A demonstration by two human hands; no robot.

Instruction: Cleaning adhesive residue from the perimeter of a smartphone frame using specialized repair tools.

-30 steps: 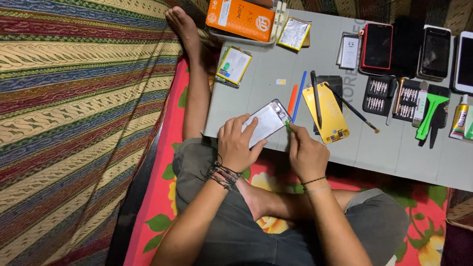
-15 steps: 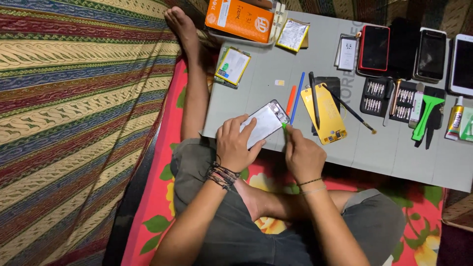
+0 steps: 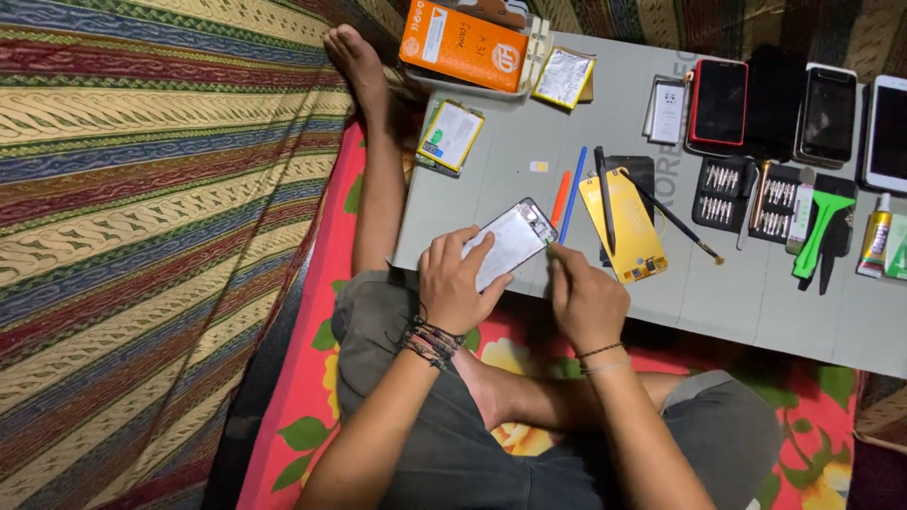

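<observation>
My left hand [image 3: 455, 280] presses down on a silver phone body [image 3: 515, 240] lying face down at the near edge of the grey table [image 3: 605, 113]. My right hand [image 3: 584, 297] pinches a small thin tool whose tip touches the phone's right edge. A yellow back cover [image 3: 624, 225] lies just right of the phone, with a black pen-like tool [image 3: 605, 200] across it. Red and blue pry sticks [image 3: 567, 198] lie between phone and cover.
An orange box [image 3: 463, 45] and small packets [image 3: 563, 77] sit at the table's far left. Several phones [image 3: 720, 102], two black bit sets [image 3: 746, 194], a green scraper [image 3: 818, 232] and a glue tube [image 3: 874, 244] lie to the right. Striped fabric covers the left.
Both hands stay on the phone; my right hand has shifted slightly along its right edge. The view has drifted a little.
</observation>
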